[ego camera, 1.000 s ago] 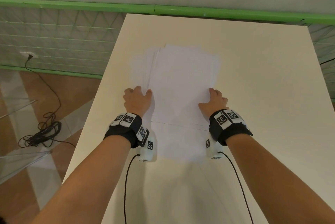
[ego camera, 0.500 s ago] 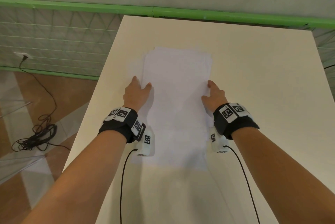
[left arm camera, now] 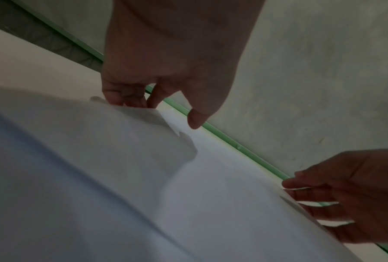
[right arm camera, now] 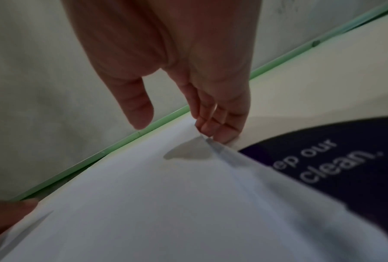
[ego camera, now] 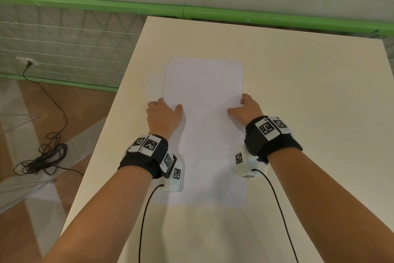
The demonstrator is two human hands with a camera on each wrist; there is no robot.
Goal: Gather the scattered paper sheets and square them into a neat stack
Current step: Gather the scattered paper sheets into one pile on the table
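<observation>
A stack of white paper sheets (ego camera: pixel 202 96) lies lengthwise on the cream table (ego camera: pixel 309 103), with a few edges still fanned out at its far left corner. My left hand (ego camera: pixel 168 104) presses its fingertips (left arm camera: pixel 130 101) against the stack's left long edge, the thumb raised over the paper. On the other side my right hand (ego camera: pixel 237 105) pushes its fingers (right arm camera: pixel 215 129) against the right long edge, which lifts slightly there. Its thumb hovers above the sheets. In the right wrist view a dark blue printed surface (right arm camera: pixel 334 168) with white lettering shows beside that edge.
The table's left edge (ego camera: pixel 119 118) runs close to my left hand, with floor and a coiled black cable (ego camera: pixel 42 158) below. A green rail (ego camera: pixel 213 14) and a wall stand behind the far edge. Black wrist cables (ego camera: pixel 145 209) trail toward me.
Both hands have pushed inward on the long edges. The sheets that fanned out left and right have drawn together, so the stack is narrower and straighter.
</observation>
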